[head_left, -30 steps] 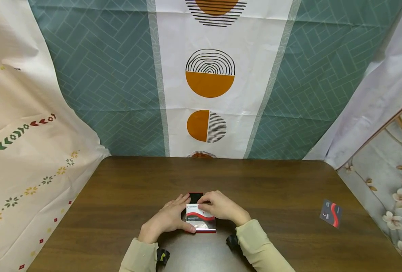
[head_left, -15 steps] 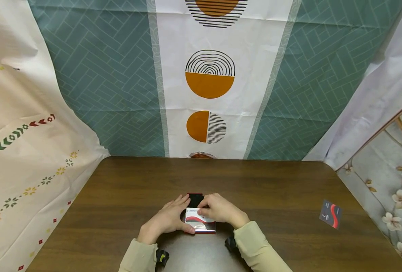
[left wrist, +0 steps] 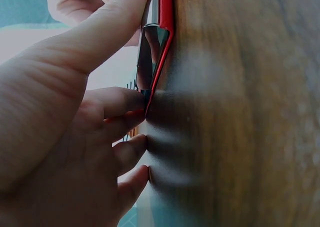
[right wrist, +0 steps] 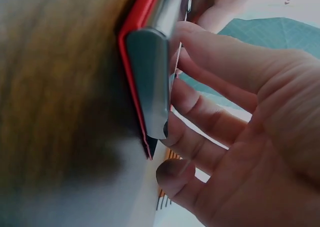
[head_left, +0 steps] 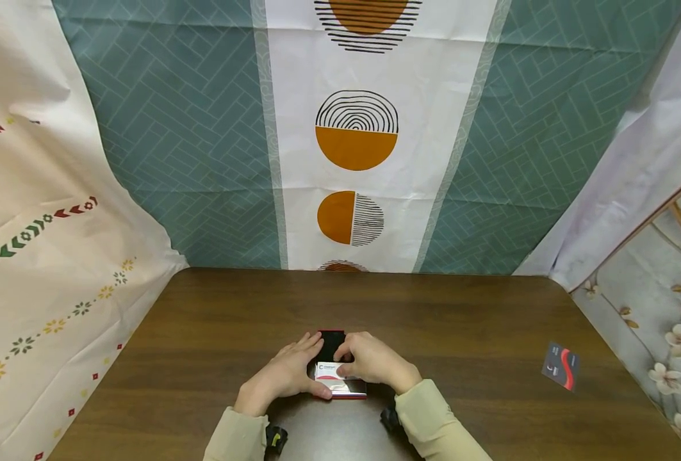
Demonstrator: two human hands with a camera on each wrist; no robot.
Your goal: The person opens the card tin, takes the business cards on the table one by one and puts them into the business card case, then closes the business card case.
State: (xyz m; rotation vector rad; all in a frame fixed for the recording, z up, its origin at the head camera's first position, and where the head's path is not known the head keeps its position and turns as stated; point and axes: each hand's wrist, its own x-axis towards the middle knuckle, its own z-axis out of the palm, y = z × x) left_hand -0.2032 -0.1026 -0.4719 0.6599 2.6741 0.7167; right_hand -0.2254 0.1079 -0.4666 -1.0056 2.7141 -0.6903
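Observation:
A business card case with a red outside, metal body and black inner flap (head_left: 332, 346) lies opened on the table, flap away from me. My left hand (head_left: 284, 373) holds it at the left, thumb at the front corner and index finger by the flap. In the left wrist view its other fingertips rest on the table. A white, red and dark business card (head_left: 326, 367) lies partly in the metal body (right wrist: 147, 82). My right hand (head_left: 377, 362) pinches this card at its right part, thumb and fingers bent. The fingers hide some of the card.
The brown wooden table (head_left: 461, 333) carries another business card (head_left: 561, 366), dark with a red wave, at the far right. Patterned cloths (head_left: 213, 128) hang behind and beside the table.
My right hand has drawn the business card toward me, deeper into the case, so less of its print shows and more of the flap does. My left hand stays in place.

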